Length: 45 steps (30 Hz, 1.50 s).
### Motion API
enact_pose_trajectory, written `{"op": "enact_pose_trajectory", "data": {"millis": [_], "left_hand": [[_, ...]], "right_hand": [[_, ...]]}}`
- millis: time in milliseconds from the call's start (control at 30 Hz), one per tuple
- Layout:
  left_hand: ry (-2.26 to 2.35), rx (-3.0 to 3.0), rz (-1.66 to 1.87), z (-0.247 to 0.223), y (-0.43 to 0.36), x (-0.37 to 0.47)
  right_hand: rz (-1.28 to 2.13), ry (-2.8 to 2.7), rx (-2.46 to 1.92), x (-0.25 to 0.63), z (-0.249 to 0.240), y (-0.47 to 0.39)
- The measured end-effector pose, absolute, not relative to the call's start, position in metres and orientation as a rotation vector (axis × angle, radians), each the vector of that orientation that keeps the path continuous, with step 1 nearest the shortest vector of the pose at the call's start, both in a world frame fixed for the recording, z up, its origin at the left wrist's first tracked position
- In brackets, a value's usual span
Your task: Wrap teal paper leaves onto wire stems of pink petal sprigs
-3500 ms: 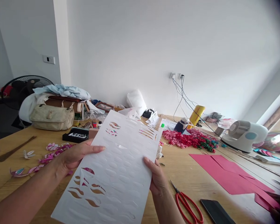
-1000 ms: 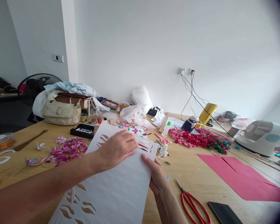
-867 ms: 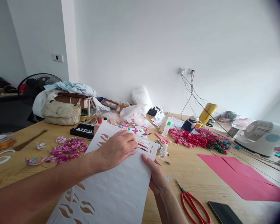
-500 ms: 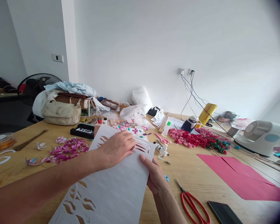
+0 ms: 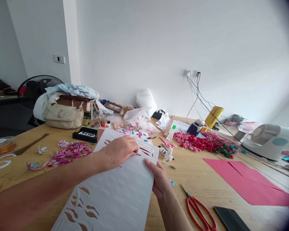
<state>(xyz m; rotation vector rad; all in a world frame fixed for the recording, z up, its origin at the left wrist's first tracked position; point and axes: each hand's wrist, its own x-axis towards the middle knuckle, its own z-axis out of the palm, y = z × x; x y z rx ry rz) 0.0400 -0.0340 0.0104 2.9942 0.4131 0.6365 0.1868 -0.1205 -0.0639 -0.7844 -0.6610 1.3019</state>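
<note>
A large white sheet of paper (image 5: 125,195) with petal-shaped cut-outs at its near and far ends is held up at a slant over the table. My right hand (image 5: 161,178) grips its right edge, thumb on top and fingers behind. Over the far part of the sheet, my left hand (image 5: 119,150) is closed in a pinch at the slits; its fingertips are partly hidden, so what they pinch cannot be made out. Red-handled scissors (image 5: 198,210) lie to the right of my right forearm.
Pink petals (image 5: 71,154) are heaped on the left. A black phone (image 5: 231,218) and a red paper sheet (image 5: 245,183) lie on the right, near a white fan (image 5: 267,141). Small bottles (image 5: 168,156) and red flower strands (image 5: 199,142) sit behind the sheet.
My left hand has shifted slightly left and nearer to me over the cut slits, with the fingers still pinched. My right hand keeps its hold on the sheet.
</note>
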Motion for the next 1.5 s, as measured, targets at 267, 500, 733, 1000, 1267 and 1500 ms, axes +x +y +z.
{"op": "enact_pose_trajectory", "data": {"millis": [267,500,733,1000,1267,1500], "left_hand": [[0.592,2.495,0.774,0.015,-0.031,0.036],[0.612,2.367,0.787,0.013,-0.032,0.034],[0.584,2.318,0.669,0.012,-0.025,0.031],[0.494,2.392,0.607,0.010,-0.034,0.033],[0.437,2.044,0.750,0.025,-0.044,0.028],[0.564,1.736,1.019,0.026,-0.023,-0.011]], "right_hand": [[1.316,-0.644,-0.770,0.188,-0.068,-0.117],[1.311,-0.611,-0.806,0.189,-0.067,-0.119],[1.346,-0.616,-0.795,0.190,-0.068,-0.119],[1.348,-0.623,-0.829,0.189,-0.071,-0.119],[1.348,-0.655,-0.843,0.186,-0.066,-0.121],[1.331,-0.646,-0.833,0.185,-0.065,-0.118]]}}
